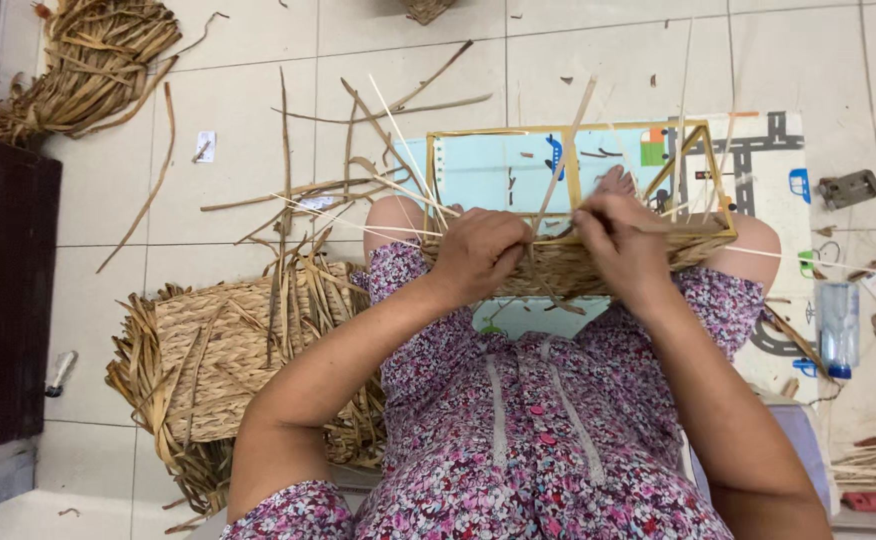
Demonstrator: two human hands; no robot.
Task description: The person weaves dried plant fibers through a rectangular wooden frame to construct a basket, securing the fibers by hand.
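Two bare hands show, a left hand [480, 252] and a right hand [622, 240], both on one half-woven straw basket on a yellow rectangular frame [598, 262]. One flat woven mat of dried brown leaves [220, 352] lies on the tiles. One loose bundle of dried straw [93, 62] sits far left. One clear plastic bottle with a blue cap [838, 328] lies right. One patterned play mat [758, 170] is spread beneath.

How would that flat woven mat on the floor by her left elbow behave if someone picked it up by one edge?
The woven mat would probably sag somewhat, since it is thin plaited dried leaf. It looks light for its size. The loose strand ends fringing it would likely flop and could snag or shed.
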